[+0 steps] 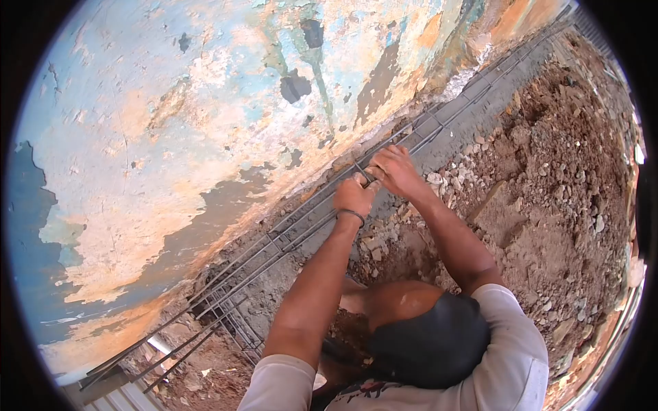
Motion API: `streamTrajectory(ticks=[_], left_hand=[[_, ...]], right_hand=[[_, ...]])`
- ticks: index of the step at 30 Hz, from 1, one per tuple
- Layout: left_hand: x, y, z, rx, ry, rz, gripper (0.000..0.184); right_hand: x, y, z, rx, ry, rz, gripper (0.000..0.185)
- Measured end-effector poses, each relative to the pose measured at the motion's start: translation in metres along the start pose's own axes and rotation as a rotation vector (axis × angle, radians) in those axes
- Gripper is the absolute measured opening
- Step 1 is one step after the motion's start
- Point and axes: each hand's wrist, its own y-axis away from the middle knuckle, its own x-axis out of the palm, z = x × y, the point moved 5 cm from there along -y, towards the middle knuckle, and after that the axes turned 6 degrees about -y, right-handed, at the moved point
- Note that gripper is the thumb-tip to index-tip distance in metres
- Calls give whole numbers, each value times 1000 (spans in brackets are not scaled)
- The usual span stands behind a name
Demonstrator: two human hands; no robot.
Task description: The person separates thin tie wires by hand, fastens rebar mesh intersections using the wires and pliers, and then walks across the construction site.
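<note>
A: Gripping what?
B: Left hand (pixel 354 196) and right hand (pixel 396 171) clenched, seemingly on a stirrup (pixel 362 170); partly hidden. Rebar cage (pixel 274 240) lies along wall (pixel 205 137) foot.
A: Risk?
B: Uneven pull could skew stirrup.

at mid-frame, one bare left hand (pixel 354 196), one bare right hand (pixel 397 171) and one thin dark wristband (pixel 351 216); toward the bottom, two pale fabric sleeves (pixel 277 383) (pixel 514 335); from lower left, at least three long grey steel bars (pixel 282 248).
</note>
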Motion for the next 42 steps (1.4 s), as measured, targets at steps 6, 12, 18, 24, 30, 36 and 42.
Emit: streamTrajectory(ticks=[6, 12, 18, 24, 30, 36, 42], left_hand=[[10, -4, 4, 2, -53, -14, 30], [9, -4, 3, 67, -47, -30, 27], [19, -8, 18, 186, 114, -81, 31], [14, -12, 16, 40, 155, 39, 29], [16, -14, 16, 25, 109, 35, 29], [13, -10, 12, 2, 135, 41, 31], [15, -13, 15, -34, 139, 70, 31]], right_hand=[[-23, 2, 16, -11, 14, 100, 9], [-6, -3, -4, 87, 112, 170, 11], [-5, -15, -6, 354, 177, 451, 17], [8, 1, 5, 147, 252, 368, 24], [2, 29, 15, 77, 311, 233, 31], [11, 9, 9, 292, 158, 498, 37], [-21, 61, 5, 624, -139, -5, 31]])
